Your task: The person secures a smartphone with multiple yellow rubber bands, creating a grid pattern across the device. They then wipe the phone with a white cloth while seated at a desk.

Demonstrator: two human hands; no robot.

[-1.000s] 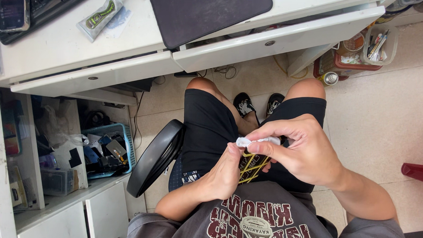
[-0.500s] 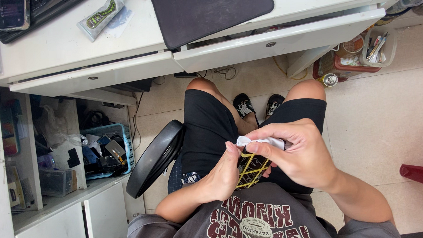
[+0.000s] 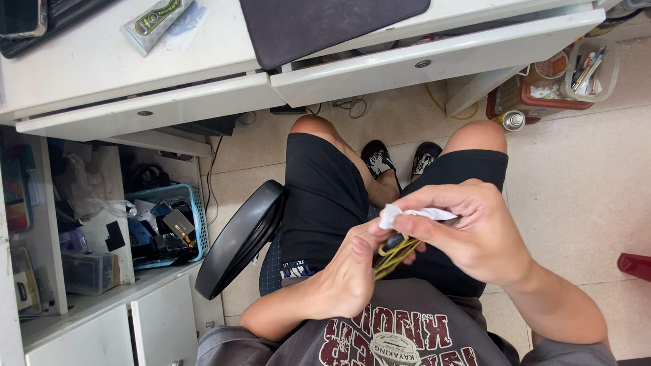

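While right hand (image 3: 481,235) fingers pinch white cloth (image 3: 407,214), left hand (image 3: 351,273) grips yellow-black object (image 3: 393,255); blue basket (image 3: 187,204) holds clutter.

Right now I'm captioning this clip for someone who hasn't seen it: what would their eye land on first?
First the two hands in the lap at centre: the right hand pinches a small white cloth against a yellow-framed object that the left hand holds. Next, the black mat on the white desk at top, and the round black stool beside the left leg.
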